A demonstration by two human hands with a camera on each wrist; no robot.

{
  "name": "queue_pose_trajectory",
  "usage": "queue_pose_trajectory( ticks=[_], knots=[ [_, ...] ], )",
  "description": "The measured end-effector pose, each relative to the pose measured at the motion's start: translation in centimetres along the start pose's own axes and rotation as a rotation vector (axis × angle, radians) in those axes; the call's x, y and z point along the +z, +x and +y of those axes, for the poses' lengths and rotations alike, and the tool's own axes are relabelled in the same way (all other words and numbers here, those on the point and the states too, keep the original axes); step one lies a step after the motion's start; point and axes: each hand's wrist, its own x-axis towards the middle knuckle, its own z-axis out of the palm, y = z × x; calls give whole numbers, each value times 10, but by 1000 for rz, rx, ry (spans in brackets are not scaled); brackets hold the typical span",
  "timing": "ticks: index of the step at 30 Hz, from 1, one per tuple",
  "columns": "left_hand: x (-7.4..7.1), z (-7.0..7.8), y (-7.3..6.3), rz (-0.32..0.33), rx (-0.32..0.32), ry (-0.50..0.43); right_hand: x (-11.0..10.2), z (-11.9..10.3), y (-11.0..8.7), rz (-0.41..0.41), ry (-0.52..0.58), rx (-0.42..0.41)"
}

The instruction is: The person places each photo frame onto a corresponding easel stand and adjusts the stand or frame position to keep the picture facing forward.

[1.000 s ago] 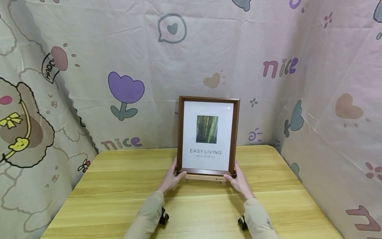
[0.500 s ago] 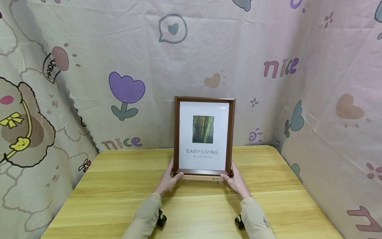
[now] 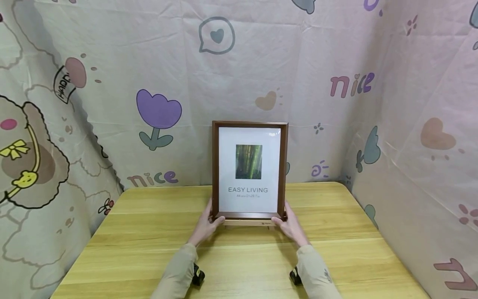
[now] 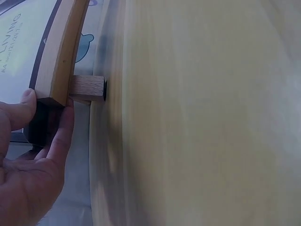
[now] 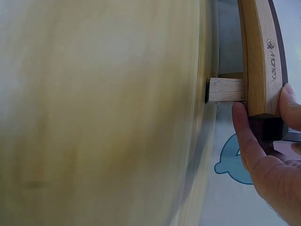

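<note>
A brown picture frame (image 3: 248,166) with a white sheet, a bamboo picture and "EASY LIVING" lettering stands upright on the pale front ledge of a small wooden easel (image 3: 248,223). My left hand (image 3: 205,226) grips the frame's lower left corner, thumb in front and fingers below and behind. At the lower right corner my right hand (image 3: 292,226) holds it the same way. Both wrist views show fingertips right by the ledge's ends, near the easel's short feet; a foot (image 4: 88,87) meets the tabletop in the left one. Most of the easel is hidden behind the frame.
The wooden table (image 3: 149,232) extends to both sides of the frame. A patterned cloth (image 3: 261,54) hangs close behind it and along both sides. Small black devices are strapped at both wrists, under beige sleeves (image 3: 175,272).
The picture frame and easel have shifted steadily to the left along the table, with both hands moving along at the lower corners. The grip looks the same throughout.
</note>
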Motion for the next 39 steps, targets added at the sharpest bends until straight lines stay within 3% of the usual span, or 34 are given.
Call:
queue_pose_trajectory(
  ticks=[24, 31, 39],
  knots=[
    [-17, -5, -10, 38, 22, 10, 18, -10, 7, -13, 19, -42],
    [-22, -5, -14, 44, -28, 30, 22, -11, 10, -27, 22, -38],
    [-22, -7, -16, 54, -22, 27, 23, -12, 12, -36, 3, -55]
  ],
)
